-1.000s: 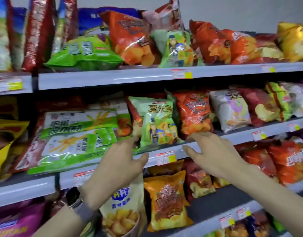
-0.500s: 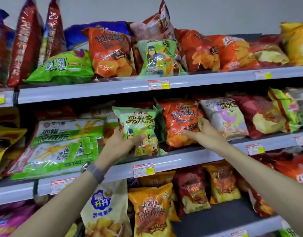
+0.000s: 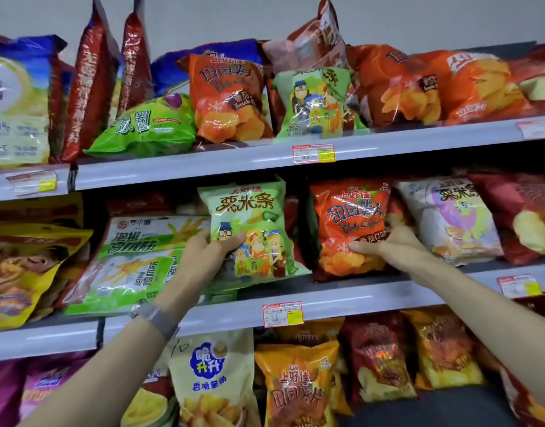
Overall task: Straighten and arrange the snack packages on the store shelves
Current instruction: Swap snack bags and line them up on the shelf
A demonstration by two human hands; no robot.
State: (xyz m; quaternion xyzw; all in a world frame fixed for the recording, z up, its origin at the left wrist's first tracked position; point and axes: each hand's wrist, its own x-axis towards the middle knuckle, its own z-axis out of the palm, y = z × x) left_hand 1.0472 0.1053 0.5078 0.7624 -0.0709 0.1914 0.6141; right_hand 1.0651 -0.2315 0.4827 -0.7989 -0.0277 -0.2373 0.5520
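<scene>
- Hands had gone from the shelf edge (image 3: 342, 298) up to the middle-shelf bags.
- Left hand (image 3: 211, 252) pinched the green bag (image 3: 249, 232); right hand (image 3: 391, 241) clasped the orange bag (image 3: 348, 223).
- Straightening looked just begun.

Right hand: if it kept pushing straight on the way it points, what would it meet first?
The right hand already grips the orange bag, fingers pointing up and back into the shelf. Beyond that bag, probably the white bag beside it or stock behind; depth is unclear.
</scene>
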